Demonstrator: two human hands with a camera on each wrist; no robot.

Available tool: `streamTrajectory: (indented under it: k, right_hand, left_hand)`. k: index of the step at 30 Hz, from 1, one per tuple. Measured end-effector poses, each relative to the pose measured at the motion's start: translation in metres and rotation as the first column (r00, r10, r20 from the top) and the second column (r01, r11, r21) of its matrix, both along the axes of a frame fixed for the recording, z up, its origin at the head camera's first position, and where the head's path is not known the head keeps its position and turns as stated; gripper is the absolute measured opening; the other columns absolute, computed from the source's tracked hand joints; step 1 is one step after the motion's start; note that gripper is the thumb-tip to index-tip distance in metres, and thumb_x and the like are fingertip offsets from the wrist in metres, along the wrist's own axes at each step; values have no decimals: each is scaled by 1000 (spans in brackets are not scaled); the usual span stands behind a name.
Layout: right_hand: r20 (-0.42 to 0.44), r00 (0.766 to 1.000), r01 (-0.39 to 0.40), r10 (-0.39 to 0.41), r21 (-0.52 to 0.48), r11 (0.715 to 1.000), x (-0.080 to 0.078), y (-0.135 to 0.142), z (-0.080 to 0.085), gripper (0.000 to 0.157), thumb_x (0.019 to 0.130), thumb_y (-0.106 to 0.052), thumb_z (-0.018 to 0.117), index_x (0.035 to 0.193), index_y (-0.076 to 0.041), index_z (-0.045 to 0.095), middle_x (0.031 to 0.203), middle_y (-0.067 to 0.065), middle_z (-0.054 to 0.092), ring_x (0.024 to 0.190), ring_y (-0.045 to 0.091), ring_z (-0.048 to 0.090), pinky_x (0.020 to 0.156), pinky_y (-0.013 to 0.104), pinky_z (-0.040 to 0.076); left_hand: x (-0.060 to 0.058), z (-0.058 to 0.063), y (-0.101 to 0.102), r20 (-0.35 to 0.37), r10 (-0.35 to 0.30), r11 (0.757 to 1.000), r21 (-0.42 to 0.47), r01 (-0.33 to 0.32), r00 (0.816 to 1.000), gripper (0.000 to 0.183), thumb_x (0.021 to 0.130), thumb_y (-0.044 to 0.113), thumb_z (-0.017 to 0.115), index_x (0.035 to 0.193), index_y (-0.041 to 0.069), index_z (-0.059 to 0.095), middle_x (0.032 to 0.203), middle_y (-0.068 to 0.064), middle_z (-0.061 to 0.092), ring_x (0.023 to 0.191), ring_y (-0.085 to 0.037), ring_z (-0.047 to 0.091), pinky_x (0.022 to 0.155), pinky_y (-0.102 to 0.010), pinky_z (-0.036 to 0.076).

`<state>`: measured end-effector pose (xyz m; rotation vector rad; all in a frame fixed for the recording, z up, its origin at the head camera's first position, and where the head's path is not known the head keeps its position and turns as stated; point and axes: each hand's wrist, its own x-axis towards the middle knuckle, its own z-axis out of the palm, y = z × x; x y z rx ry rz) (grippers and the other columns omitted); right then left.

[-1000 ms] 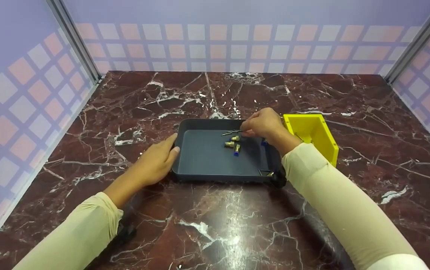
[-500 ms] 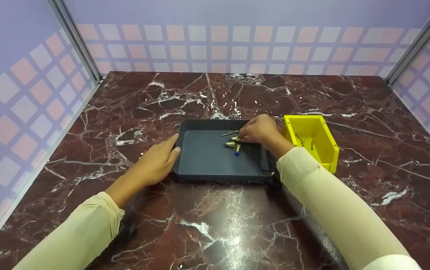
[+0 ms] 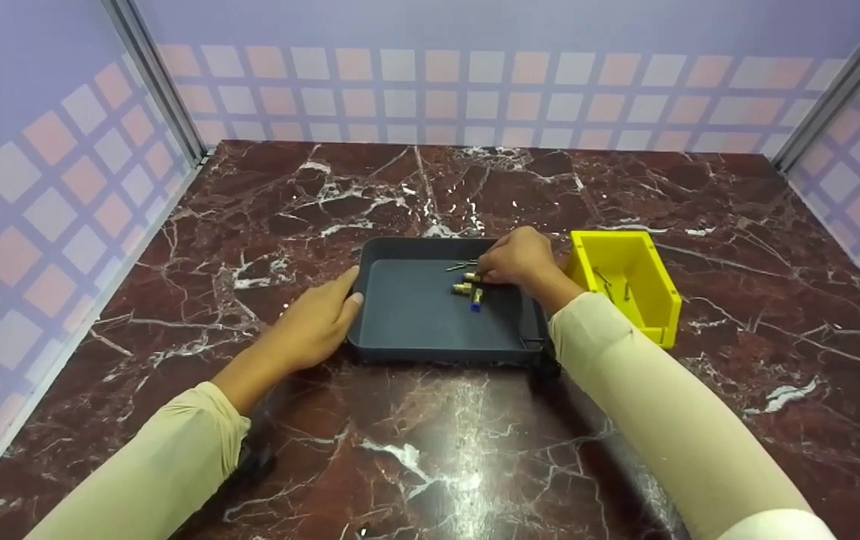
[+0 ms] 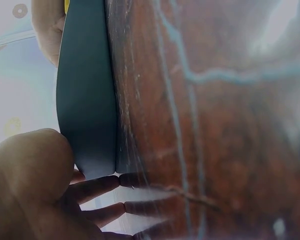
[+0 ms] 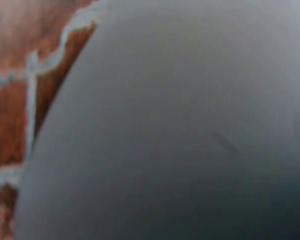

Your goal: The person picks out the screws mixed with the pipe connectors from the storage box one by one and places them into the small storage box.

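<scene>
- The left hand (image 3: pixel 310 326) has its grip open, fingers straight along the left outer wall of the dark tray (image 3: pixel 407 315), thumb at the rim.
- The right hand (image 3: pixel 518 259) reaches into the tray's far right part, fingers bent down beside the brass fittings (image 3: pixel 462 288); whether its grip holds one is hidden.
- The fittings lie together on the tray floor, with thin screws (image 3: pixel 460 265) just behind them.
- Right of the tray, a yellow bin (image 3: pixel 666 300) stands on the desk (image 3: pixel 415 420), small screws inside.
</scene>
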<state>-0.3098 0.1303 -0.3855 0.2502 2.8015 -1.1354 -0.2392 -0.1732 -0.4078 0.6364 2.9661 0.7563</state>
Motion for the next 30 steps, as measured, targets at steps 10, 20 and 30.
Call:
streamTrajectory:
  k: [10, 20, 30]
  right_hand:
    - [-41, 996, -69, 75, 121, 990, 2, 4, 0, 16, 76, -22, 82, 91, -18, 86, 86, 0, 80, 73, 11, 71, 79, 25, 60]
    - [-57, 989, -126, 140, 206, 970, 2, 7, 3, 18, 77, -23, 81, 93, -19, 85, 93, 0, 80, 80, 16, 74, 95, 36, 56]
    - [-71, 990, -110, 125, 187, 976, 0, 13, 0, 19, 75, -21, 85, 93, -17, 85, 89, 2, 80, 70, 10, 73, 85, 30, 60]
  left_hand:
    - [0, 0, 0, 8, 2, 1000, -3, -2, 1000, 57, 111, 27, 38, 159, -2, 29, 155, -28, 44, 143, -47, 43, 121, -58, 33]
    - [0, 1, 0, 15, 11, 1000, -13, -10, 1000, 57, 111, 28, 38, 159, -2, 29, 156, -27, 43, 143, -47, 43, 121, -59, 32]
    - [-1, 0, 1, 10, 10, 1000, -13, -10, 1000, 57, 111, 28, 38, 159, -2, 29, 155, -27, 44, 142, -47, 44, 121, -59, 33]
